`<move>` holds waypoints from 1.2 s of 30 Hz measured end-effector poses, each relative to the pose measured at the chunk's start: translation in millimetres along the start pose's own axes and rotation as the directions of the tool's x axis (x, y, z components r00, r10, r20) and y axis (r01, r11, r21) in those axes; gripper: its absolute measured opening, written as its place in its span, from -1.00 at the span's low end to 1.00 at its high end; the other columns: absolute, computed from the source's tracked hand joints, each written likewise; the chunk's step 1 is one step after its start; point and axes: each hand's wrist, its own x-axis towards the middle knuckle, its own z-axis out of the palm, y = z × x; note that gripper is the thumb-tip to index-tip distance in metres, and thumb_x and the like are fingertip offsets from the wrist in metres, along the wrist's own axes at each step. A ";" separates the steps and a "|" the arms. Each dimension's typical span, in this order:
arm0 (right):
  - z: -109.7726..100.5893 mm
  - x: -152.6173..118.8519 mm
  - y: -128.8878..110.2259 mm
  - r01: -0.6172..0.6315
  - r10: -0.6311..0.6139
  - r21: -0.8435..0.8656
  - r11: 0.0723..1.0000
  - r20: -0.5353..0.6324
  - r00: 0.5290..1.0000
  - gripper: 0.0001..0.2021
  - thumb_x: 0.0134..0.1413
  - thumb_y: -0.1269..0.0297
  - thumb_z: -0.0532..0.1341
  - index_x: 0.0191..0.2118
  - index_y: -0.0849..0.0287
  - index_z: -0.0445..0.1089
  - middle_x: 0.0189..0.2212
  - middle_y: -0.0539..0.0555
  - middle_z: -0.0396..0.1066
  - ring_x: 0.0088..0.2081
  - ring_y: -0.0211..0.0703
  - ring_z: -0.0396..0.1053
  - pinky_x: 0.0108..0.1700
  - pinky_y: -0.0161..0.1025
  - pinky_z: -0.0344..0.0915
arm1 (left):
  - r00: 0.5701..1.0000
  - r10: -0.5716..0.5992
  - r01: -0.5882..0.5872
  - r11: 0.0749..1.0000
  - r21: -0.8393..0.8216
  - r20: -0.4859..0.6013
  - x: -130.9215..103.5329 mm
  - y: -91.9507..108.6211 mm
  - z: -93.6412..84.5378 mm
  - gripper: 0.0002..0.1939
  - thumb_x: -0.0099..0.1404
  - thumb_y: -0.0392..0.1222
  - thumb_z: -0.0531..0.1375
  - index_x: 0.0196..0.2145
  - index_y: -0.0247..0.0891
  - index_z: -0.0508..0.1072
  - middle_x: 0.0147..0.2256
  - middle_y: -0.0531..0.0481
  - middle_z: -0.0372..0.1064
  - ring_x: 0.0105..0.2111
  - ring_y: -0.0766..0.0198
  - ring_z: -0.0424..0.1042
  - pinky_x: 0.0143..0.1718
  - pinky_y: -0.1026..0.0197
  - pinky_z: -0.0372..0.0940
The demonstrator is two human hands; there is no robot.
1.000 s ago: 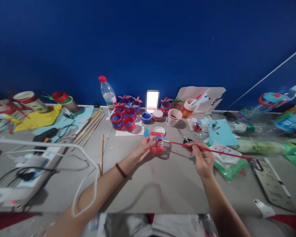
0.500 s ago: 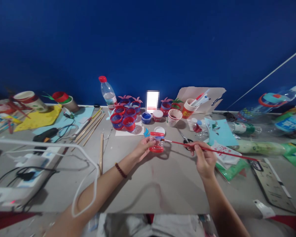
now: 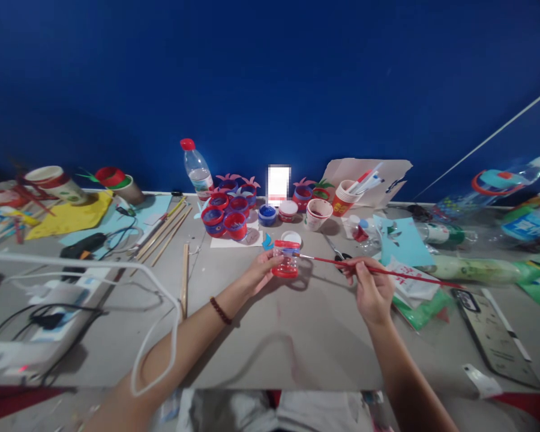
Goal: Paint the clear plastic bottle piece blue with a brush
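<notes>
My left hand [image 3: 261,273] is closed round the side of a clear plastic bottle piece [image 3: 288,270], which has red bands at both ends and some blue paint between them. In my right hand [image 3: 372,289] a long red paintbrush [image 3: 328,260] is gripped, its tip against the blue part of the piece. Just beyond stand an open jar of blue paint [image 3: 267,215] and a white-lidded jar [image 3: 288,210]. A white lid [image 3: 291,239] lies behind the piece, beside a blue paper cutout [image 3: 267,242].
Several painted red and blue cups [image 3: 236,226] stand left of the jars, near a red-capped bottle [image 3: 195,168]. Right are a paper cup [image 3: 318,215], scissors [image 3: 341,255] and a phone [image 3: 495,336]. A white cable [image 3: 162,282] loops above my left forearm; a power strip [image 3: 63,324] lies left.
The brush's rear end has swung slightly left and up, with its tip still at the bottle piece. My left hand keeps its hold almost unmoved.
</notes>
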 end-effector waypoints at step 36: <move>6.8 0.9 -10.8 0.118 -0.106 -0.109 0.987 0.112 0.988 -0.83 0.23 0.17 0.25 -0.29 0.11 0.53 -0.40 0.10 0.57 -0.50 -0.22 0.41 -0.54 -0.31 0.34 | 1.000 0.022 -0.022 1.000 0.002 -0.002 -0.6 -0.1 3.8 -0.48 0.09 -0.01 0.46 -0.10 -0.38 0.49 -0.19 -0.25 0.57 -0.21 0.03 0.58 -0.03 -0.06 0.41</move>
